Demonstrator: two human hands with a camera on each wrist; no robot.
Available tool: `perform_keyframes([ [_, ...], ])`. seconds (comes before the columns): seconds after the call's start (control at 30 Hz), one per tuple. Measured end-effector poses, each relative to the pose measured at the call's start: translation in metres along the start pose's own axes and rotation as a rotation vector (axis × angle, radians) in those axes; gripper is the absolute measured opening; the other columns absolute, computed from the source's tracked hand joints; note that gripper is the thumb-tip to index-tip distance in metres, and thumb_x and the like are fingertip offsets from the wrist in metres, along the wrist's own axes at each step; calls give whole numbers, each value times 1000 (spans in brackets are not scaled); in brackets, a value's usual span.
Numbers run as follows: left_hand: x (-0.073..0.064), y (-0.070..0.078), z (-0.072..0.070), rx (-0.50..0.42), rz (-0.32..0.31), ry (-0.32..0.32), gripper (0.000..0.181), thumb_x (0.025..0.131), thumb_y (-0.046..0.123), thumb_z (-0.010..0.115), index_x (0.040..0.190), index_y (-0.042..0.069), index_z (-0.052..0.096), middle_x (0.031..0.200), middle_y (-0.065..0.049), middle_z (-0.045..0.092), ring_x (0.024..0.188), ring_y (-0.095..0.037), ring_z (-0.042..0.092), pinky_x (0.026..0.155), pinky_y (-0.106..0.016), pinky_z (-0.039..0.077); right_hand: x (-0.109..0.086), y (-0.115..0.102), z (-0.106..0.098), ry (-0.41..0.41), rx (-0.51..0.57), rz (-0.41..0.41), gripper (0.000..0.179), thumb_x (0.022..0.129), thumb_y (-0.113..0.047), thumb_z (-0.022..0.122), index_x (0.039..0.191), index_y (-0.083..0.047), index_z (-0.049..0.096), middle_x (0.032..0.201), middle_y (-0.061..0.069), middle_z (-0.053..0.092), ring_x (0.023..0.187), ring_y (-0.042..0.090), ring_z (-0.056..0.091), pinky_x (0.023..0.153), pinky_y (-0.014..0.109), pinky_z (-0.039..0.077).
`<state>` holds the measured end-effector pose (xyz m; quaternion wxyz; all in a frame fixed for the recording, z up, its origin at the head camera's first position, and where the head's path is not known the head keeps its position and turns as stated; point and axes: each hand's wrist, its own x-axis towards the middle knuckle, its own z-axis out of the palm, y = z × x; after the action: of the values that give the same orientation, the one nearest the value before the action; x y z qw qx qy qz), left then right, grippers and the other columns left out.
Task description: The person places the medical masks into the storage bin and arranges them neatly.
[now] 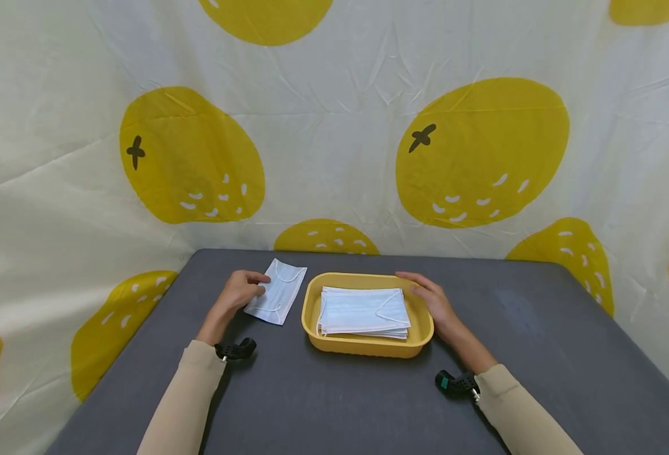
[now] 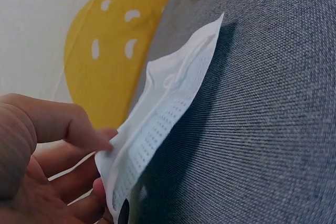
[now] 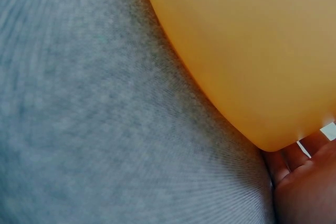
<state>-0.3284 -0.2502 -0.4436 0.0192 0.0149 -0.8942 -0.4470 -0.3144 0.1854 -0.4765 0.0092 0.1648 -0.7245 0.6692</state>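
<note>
At the left, my left hand (image 1: 242,292) pinches a pale blue face mask (image 1: 280,292) by its side edge, between thumb and fingers. In the left wrist view the mask (image 2: 157,114) tilts up from the grey surface, its white ear loops lying across it. My right hand (image 1: 434,306) holds the far right corner of a yellow plastic basket (image 1: 363,344), thumb at the rim and fingers along the outer wall. Inside the basket lies a stack of face masks (image 1: 363,309). The right wrist view shows the basket's smooth side (image 3: 252,56) with fingers (image 3: 294,158) against it.
Both forearms lie over a dark grey table (image 1: 334,404). A white cloth with yellow fruit prints (image 1: 334,158) hangs behind the table and along its sides. Each wrist wears a black camera band (image 1: 236,349).
</note>
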Motion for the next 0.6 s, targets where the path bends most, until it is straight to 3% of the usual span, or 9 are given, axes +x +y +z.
perform_keyframes([
  [0.2,1,-1,1,15,10,44,23,78,11,70,101,7,76,109,-14,69,90,-21,54,68,-26,40,1,1,0,0,1,8,37,100,-10,45,135,-3,54,141,4,52,115,1,56,96,22,47],
  [0.6,1,-2,6,-4,-23,101,20,75,14,79,95,10,77,102,-11,67,88,-21,55,70,-26,42,1,0,0,-12,16,25,38,100,-8,42,136,-2,53,145,14,46,118,8,54,102,31,45],
])
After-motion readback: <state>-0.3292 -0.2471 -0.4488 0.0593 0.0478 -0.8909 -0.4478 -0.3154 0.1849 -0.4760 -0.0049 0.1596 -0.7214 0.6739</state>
